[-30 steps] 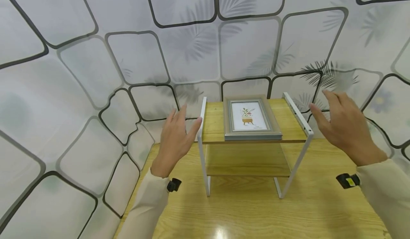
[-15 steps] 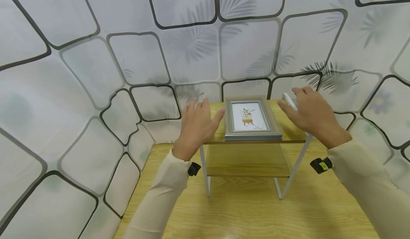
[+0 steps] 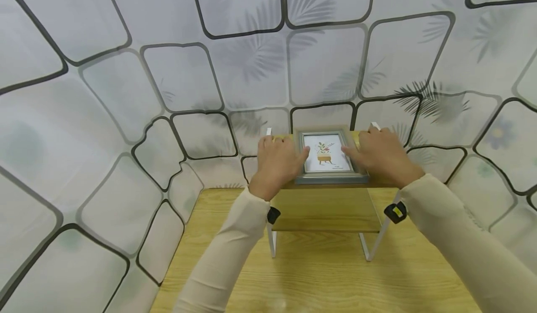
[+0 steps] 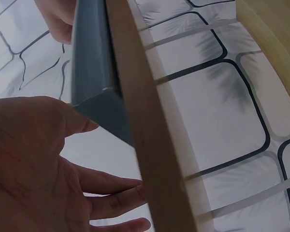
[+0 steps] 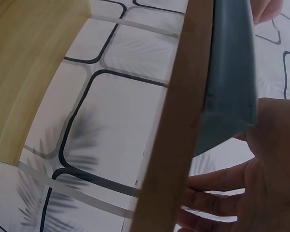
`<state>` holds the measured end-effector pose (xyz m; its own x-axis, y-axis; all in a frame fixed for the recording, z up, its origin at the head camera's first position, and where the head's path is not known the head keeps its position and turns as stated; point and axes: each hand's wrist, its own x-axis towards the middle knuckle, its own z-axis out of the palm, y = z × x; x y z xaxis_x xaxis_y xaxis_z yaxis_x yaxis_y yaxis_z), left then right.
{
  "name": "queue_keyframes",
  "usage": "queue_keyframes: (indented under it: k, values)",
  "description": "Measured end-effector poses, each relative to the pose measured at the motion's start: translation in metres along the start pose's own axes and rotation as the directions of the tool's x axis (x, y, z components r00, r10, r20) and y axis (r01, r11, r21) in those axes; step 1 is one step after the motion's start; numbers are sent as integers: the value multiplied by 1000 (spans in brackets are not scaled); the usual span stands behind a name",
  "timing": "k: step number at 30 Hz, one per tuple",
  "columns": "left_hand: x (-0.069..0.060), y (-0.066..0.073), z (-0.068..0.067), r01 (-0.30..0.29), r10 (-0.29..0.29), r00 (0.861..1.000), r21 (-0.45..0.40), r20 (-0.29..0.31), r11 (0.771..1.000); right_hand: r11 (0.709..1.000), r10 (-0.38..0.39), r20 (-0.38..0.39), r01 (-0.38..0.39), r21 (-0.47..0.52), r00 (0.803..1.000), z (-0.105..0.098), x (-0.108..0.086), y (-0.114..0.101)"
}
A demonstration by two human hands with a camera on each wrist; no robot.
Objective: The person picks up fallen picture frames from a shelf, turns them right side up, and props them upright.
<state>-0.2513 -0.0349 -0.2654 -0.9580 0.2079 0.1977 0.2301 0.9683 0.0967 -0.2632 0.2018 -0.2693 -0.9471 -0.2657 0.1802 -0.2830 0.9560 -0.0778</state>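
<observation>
A picture frame with a potted-plant print lies flat on the wooden top of a small white-legged shelf unit. My left hand is at its left side, thumb over the frame's border. On the right, my right hand mirrors this, thumb over the other border. In the left wrist view, the left hand has fingers extended toward the shelf board, beside the grey-blue frame. The right wrist view has the right hand similarly beside the frame; firm contact is unclear.
The shelf unit's lower board is below the top, and its white leg stands on the wood-patterned surface. Patterned fabric rises behind the unit and along the left side.
Both hands have moved inward from beyond the shelf unit's sides to the two sides of the picture frame. The frame and the unit have stayed in place.
</observation>
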Motion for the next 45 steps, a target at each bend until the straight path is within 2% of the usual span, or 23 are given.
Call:
queue_keyframes:
  k: [5, 13, 24, 37, 45]
  values:
    - [3, 4, 5, -12, 12, 1000, 21, 9, 1000, 1000, -4, -7, 4, -29, 1000, 3, 1, -4]
    - [5, 5, 7, -26, 26, 1000, 10, 18, 1000, 999, -33, -33, 31, -45, 999, 5, 1, -8]
    - [8, 5, 9, -45, 45, 999, 29, 19, 999, 999, -21, -85, 24, 31, 996, 7, 0, -10]
    - [9, 4, 12, -37, 37, 999, -31, 7, 999, 988, 23, -105, -6, 153, 994, 11, 2, -7]
    - [11, 2, 12, -36, 30, 998, -105, -62, 994, 975, 73, -118, -46, 219, 990, 7, -1, -10]
